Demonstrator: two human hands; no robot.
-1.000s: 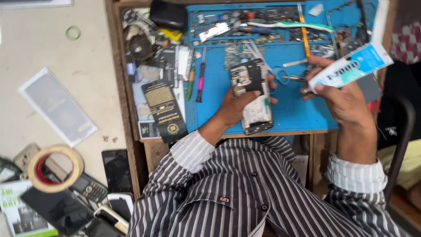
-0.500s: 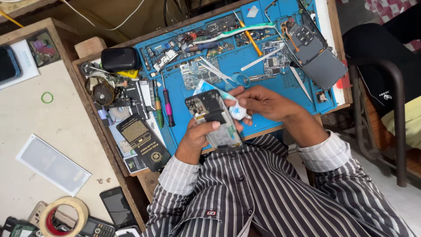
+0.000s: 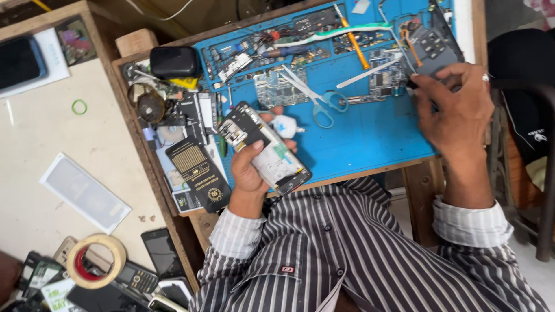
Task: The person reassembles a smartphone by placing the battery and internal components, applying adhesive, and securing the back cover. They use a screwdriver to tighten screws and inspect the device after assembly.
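Observation:
My left hand [image 3: 250,173] grips an opened phone [image 3: 265,149] with its back off, tilted over the near edge of the blue work mat [image 3: 370,136]. A small white tube [image 3: 287,125] sits right behind the phone at my left fingertips. My right hand [image 3: 457,112] is far off at the mat's right edge, its fingers spread and touching a dark grey phone panel [image 3: 435,51]. I see nothing gripped in it. Blue-handled scissors [image 3: 321,101] and bare circuit boards [image 3: 276,90] lie on the mat between my hands.
A black case [image 3: 173,61] and a black flat box with gold print [image 3: 199,173] crowd the mat's left side. An orange-handled tool [image 3: 352,43] lies at the back. On the pale table to the left are a tape roll [image 3: 95,260], a white film sheet [image 3: 84,192] and several old phones [image 3: 136,280].
My right hand has left the phone and swung to the mat's right edge. The white tube it was holding now sits beside the phone. My left hand still holds the phone.

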